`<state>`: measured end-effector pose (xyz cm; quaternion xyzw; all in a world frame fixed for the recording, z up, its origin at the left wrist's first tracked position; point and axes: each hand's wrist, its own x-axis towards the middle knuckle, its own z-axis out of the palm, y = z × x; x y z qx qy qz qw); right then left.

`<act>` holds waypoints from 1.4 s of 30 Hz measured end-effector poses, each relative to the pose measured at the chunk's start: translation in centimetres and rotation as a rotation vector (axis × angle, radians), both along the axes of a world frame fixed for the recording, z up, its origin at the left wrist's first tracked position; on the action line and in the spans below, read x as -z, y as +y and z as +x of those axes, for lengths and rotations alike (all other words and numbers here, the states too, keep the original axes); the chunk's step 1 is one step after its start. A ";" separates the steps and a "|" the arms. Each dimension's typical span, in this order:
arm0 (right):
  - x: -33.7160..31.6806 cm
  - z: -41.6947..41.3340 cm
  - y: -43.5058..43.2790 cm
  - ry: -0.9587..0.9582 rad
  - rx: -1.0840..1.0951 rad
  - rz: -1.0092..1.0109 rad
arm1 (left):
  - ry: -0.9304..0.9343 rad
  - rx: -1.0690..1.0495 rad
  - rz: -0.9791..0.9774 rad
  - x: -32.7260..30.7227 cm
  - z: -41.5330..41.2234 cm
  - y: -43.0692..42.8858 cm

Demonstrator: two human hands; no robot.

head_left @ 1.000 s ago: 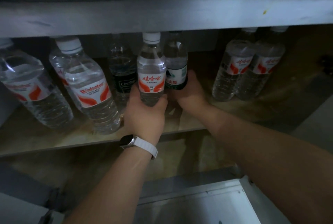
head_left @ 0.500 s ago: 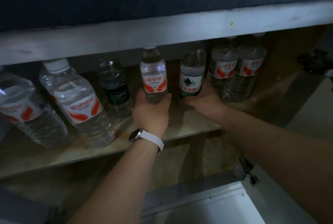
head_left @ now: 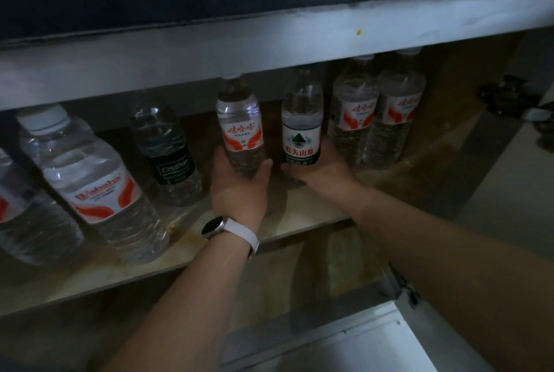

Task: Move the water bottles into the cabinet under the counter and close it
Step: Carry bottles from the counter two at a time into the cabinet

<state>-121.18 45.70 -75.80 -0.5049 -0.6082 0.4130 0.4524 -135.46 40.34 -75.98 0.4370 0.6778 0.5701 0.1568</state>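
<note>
Inside the cabinet (head_left: 455, 114), over its shelf (head_left: 302, 213), the left hand (head_left: 239, 189) grips the red-label bottle (head_left: 241, 132) low and the right hand (head_left: 323, 171) grips the green-label bottle (head_left: 301, 132) likewise. Best to seat both bases flat, apart from the pair (head_left: 356, 120) at right, before letting go

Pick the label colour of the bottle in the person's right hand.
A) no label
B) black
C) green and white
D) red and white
C: the right hand grips the green-labelled bottle; the left hand holds the red-labelled bottle.
</note>
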 end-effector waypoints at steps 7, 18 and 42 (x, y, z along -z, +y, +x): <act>0.6 -1.1 0.5 -0.058 0.110 -0.018 | -0.008 0.054 -0.134 0.2 -0.7 0.3; 0.6 -1.0 1.2 -0.097 0.049 -0.026 | -0.041 0.095 -0.114 -0.1 -0.9 0.6; -3.3 -5.9 -9.8 -0.219 -0.120 0.069 | 0.185 -0.201 0.045 -0.5 -9.7 -16.2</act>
